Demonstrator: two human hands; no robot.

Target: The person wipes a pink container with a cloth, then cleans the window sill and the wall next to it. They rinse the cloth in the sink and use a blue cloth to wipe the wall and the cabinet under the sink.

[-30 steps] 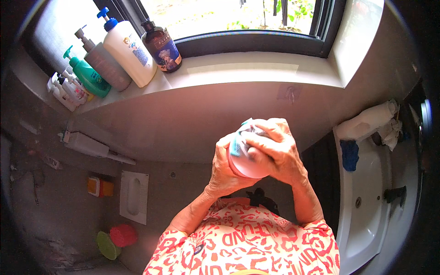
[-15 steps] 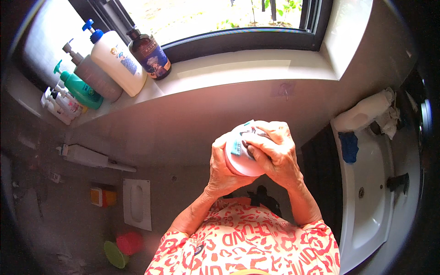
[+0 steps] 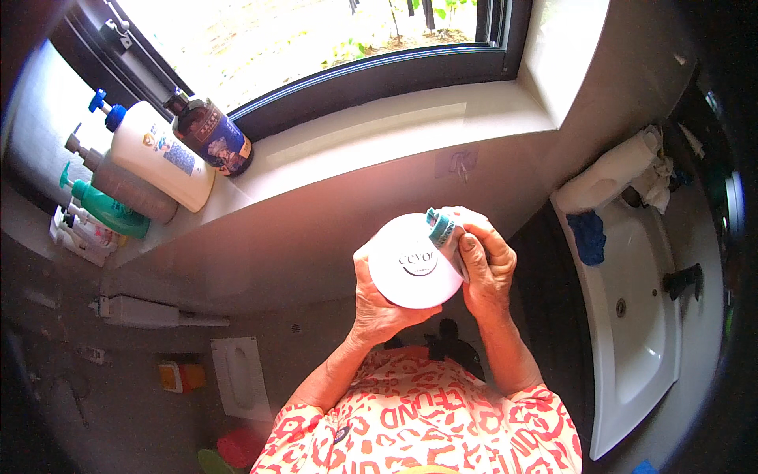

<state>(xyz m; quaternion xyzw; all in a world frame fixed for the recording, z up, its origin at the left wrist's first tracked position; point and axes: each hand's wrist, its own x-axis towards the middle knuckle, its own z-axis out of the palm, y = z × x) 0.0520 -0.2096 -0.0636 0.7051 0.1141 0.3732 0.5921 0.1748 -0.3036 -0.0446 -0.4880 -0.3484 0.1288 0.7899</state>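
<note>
In this washroom we noted a window sill [image 3: 379, 134] at twelve o'clock and a sink [image 3: 604, 379] at three. Centrally, the left hand [image 3: 374, 306] gripped a round white container [image 3: 407, 276] by its eight-o'clock side; the right hand [image 3: 491, 272] pinched a teal-edged cloth [image 3: 444, 232] near two o'clock. We judged that one-sided support risked dropping the container.

Bathroom, squat toilet [image 3: 240, 378], white washbasin [image 3: 634, 340]

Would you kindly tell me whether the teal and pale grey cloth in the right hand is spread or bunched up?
Bunched up: the teal and pale grey cloth is a small gathered wad in the right hand.
</note>
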